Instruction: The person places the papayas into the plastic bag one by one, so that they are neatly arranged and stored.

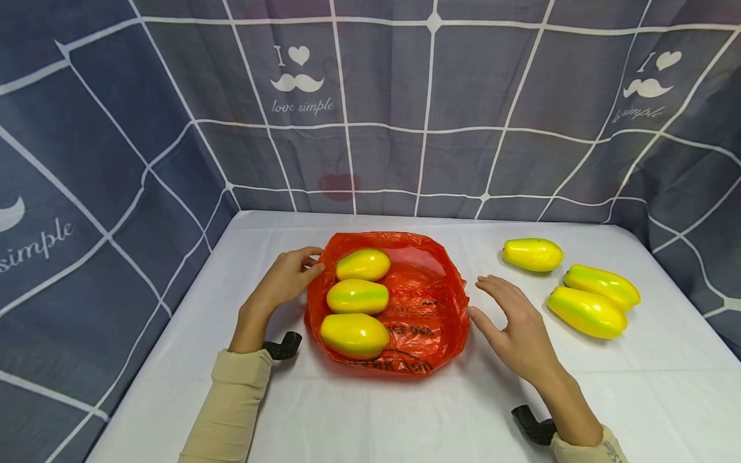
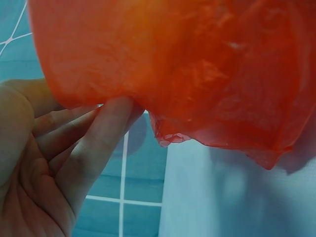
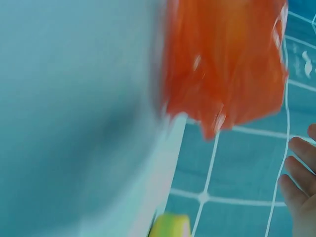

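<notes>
Fingers of your left hand (image 1: 287, 278) pinch the rim of the red plastic bag (image 1: 428, 280), while those of your right hand (image 1: 515, 328) are spread beside the opposite rim; whether that thumb touches the plastic, you cannot tell. The bag lies wide open on the white-covered bench (image 1: 382, 418), roughly midway between its left and right edges and set in from the far edge. By the look of it, your work is about half done: three yellow fruits (image 1: 357, 296) sit inside, in a column along the bag's left side, leaving its right side bare. Three more lie outside, towards the far right corner of the bench: a single fruit (image 1: 532, 254) nearer the far edge and a close pair (image 1: 587, 313) nearer the right edge. The bag's mouth is not drawn together.

Your head view alone gives you the bag's inside, its dark print and the full count. Your left wrist view shows instead the bag's outer wall and the thumb against its edge. Your right wrist view gives a ragged plastic edge well apart from several fingertips, plus a yellow-green end of one fruit, which one you cannot tell
</notes>
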Available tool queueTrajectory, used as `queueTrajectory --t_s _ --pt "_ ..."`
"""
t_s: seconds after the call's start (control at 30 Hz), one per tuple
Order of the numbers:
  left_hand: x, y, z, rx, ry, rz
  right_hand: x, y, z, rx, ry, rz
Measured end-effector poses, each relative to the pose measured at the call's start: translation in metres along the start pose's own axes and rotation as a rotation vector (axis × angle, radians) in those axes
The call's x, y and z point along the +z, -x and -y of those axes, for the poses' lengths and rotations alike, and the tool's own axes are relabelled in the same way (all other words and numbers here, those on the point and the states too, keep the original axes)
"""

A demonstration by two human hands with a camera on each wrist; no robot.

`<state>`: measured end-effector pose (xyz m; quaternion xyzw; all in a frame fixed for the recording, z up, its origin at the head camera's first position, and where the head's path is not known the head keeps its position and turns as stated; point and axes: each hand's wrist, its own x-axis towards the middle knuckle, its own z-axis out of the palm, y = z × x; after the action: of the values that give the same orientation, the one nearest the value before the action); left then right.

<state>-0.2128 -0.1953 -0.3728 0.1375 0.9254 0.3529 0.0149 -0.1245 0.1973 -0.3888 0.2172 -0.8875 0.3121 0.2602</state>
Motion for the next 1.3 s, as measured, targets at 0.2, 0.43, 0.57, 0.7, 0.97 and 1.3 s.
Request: queueTrajectory --t_s 0.2,0.43,0.57,0.7,0.97,1.3 --pt "0.0 0.001 0.0 0.008 0.002 0.001 -0.025 0.012 -0.021 0.068 0.036 0.027" --pt "-0.001 0.001 0.0 0.032 0.003 -0.013 -0.054 0.024 -0.04 0.134 0.103 0.035" --pt "-0.001 0.001 0.0 0.028 0.007 -0.007 -0.067 0.031 -0.052 0.19 0.118 0.055" --pt "-0.001 0.001 0.001 0.023 0.005 -0.006 -0.08 0.035 -0.065 0.21 0.144 0.058" --pt "-0.001 0.003 0.002 0.032 -0.003 -0.007 -0.102 0.041 -0.096 0.29 0.232 0.121" --pt "-0.001 0.003 0.002 0.04 -0.012 -0.009 -0.099 0.046 -0.121 0.332 0.255 0.197"
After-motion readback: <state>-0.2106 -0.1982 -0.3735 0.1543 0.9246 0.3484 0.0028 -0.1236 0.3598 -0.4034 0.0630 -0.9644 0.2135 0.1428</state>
